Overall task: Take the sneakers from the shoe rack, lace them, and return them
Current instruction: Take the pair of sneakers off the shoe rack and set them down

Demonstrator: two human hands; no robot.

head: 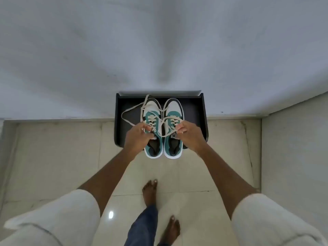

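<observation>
Sneakers point(163, 128), teal and white, sit side by side on the black shoe rack point(200, 118) just beyond my hands, heels toward me. My left hand point(137, 137) is pinched on the loose lace point(132, 110) trailing off to its far side; my right hand point(189, 135) is pinched on the other end. I judge lacing under way; next, thread the eyelets evenly.

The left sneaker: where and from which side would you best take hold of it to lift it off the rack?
Grip the left sneaker at its heel collar, coming from the near side. Its heel overhangs the shoe rack front edge toward the person and the opening faces up, so fingers can hook inside. The left hand and right hand now pinch loose laces, a poorer hold.
</observation>
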